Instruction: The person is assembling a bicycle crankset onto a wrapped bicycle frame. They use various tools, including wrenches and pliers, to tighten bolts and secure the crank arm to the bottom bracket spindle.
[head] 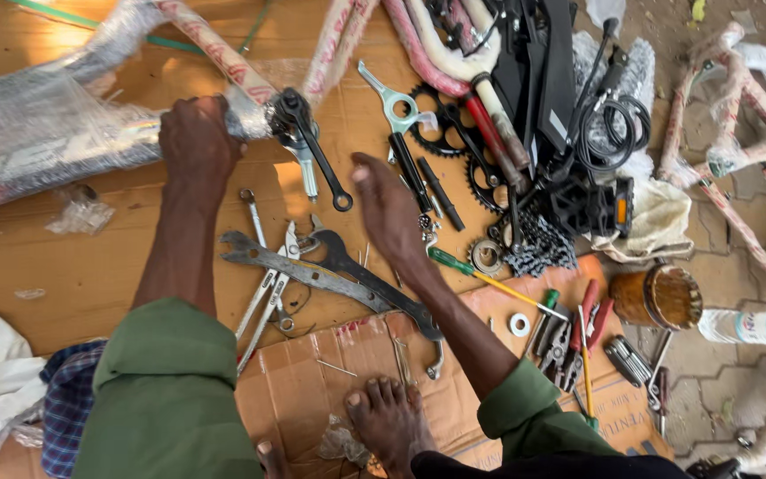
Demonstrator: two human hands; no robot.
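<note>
Gripping plastic-wrapped bike frame (pixel 55 124) upper left: left hand (pixel 195 142) clamped | right hand (pixel 392 217) spread, empty, over spanners (pixel 330 275) lying lengthwise lower-left of it

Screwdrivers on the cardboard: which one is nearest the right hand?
The green-handled screwdriver, lying just right of the right hand with its yellow shaft running toward the washer. The other screwdriver, red-handled, lies farther right among the pliers.

**Both arms stretched forward, hands apart**

Left hand (pixel 195 142) clenched in a fist, knuckles up, arm straight in a green sleeve. Right hand (pixel 389 213) lower and flatter, fingers loosely together, thumb out to the left, forearm angled inward. Bare foot (pixel 389 417) planted between the arms.
</note>
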